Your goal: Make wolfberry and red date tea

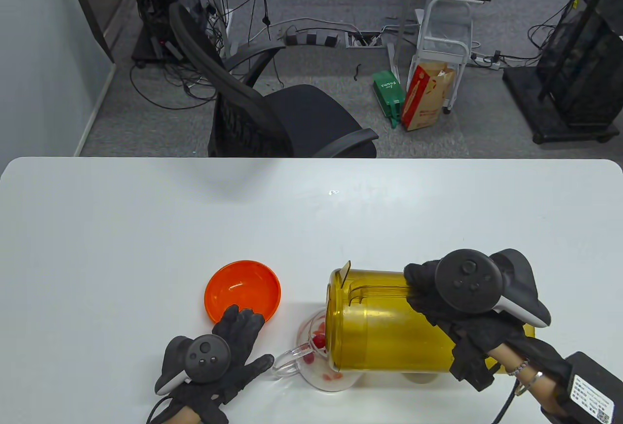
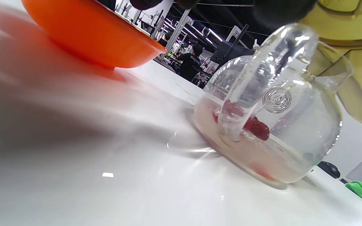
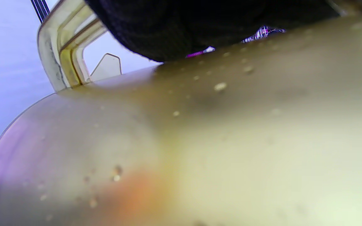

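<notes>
A clear glass teapot [image 1: 321, 360] stands near the table's front edge with red dates and wolfberries [image 1: 319, 340] in a little water; it also shows in the left wrist view [image 2: 272, 125]. My right hand [image 1: 455, 307] grips the handle of a yellow translucent pitcher [image 1: 384, 326], tipped on its side with its mouth over the teapot's opening. The pitcher wall fills the right wrist view [image 3: 181, 141]. My left hand [image 1: 233, 351] rests flat on the table with fingers spread, its thumb beside the teapot's glass handle [image 1: 287, 360].
An empty orange bowl [image 1: 242, 291] sits left of the teapot, just beyond my left fingertips; it also shows in the left wrist view [image 2: 86, 31]. A black office chair [image 1: 272, 117] stands behind the table's far edge.
</notes>
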{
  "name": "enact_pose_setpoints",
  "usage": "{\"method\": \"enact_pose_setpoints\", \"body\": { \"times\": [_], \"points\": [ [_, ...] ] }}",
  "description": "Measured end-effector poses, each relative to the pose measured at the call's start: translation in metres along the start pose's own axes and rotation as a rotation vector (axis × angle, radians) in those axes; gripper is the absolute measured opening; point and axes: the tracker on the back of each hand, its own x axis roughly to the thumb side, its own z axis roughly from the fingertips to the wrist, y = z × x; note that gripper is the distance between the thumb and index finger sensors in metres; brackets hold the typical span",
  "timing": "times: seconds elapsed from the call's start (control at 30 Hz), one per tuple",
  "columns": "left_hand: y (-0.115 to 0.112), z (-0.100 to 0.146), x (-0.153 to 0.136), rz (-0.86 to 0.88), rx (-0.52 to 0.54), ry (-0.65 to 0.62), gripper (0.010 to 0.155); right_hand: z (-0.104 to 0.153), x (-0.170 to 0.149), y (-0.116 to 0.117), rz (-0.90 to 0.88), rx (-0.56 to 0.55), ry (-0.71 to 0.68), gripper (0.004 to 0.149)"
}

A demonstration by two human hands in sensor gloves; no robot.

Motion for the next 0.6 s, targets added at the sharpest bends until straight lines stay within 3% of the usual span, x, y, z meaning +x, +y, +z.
{"method": "enact_pose_setpoints", "body": {
  "times": [0.6],
  "points": [
    [0.0001, 0.0000, 0.0000, -0.001, 0.001, -0.001, 0.081, -0.0005, 0.0013, 0.0001, 0.008, 0.005, -0.003, 0.031]
  ]
}}
